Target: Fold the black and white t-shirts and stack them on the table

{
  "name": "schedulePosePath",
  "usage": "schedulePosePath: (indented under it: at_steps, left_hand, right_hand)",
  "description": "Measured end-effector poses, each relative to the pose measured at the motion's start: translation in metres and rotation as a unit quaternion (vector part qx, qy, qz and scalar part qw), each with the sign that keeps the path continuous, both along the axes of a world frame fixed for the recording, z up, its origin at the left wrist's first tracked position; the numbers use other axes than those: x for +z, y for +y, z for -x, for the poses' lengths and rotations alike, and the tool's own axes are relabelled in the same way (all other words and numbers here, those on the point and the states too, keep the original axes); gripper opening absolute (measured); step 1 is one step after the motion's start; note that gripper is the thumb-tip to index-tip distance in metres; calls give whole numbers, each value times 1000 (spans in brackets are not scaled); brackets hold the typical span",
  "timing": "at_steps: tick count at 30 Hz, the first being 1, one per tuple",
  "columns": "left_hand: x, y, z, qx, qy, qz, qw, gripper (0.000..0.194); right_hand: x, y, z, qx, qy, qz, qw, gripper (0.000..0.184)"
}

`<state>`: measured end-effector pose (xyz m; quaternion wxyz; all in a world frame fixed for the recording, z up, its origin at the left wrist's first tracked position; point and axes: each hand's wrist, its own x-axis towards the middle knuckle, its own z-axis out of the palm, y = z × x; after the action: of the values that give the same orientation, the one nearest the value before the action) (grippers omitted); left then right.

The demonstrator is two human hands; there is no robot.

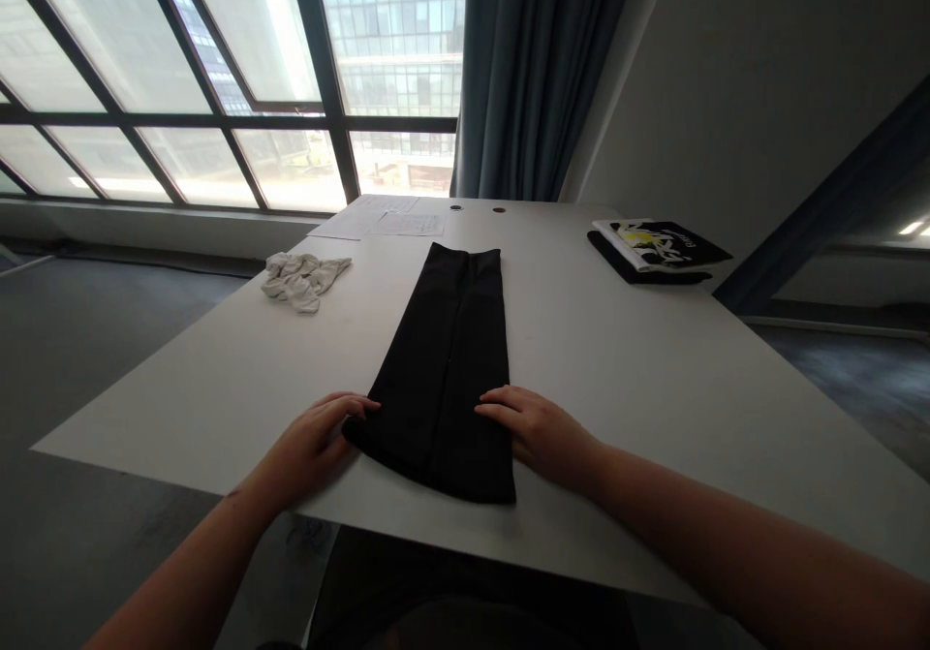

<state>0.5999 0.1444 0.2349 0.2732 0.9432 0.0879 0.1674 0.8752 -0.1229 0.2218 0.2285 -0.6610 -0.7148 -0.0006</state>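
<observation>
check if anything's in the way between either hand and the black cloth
Nothing visible is: the left hand and right hand already touch the black cloth at its opposite sides. The crumpled pale cloth and folded stack lie farther off, apart from it.

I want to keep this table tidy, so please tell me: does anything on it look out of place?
Only the off-white cloth toward the left side of the table: it lies crumpled, while the black garment is laid flat and the folded items at right are stacked.
</observation>
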Motion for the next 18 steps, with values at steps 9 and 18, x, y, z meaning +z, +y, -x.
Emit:
schedulePosePath:
  at_steps: [9, 18]
  left_hand:
    - [2, -2, -3, -105, 36, -27, 993, 34]
    - [29, -18, -57, 4, 26, 37, 999, 15]
  right_hand:
    - [13, -16, -6, 187, -10, 21, 982, 56]
    - [29, -21, -37, -76, 152, -112, 979, 38]
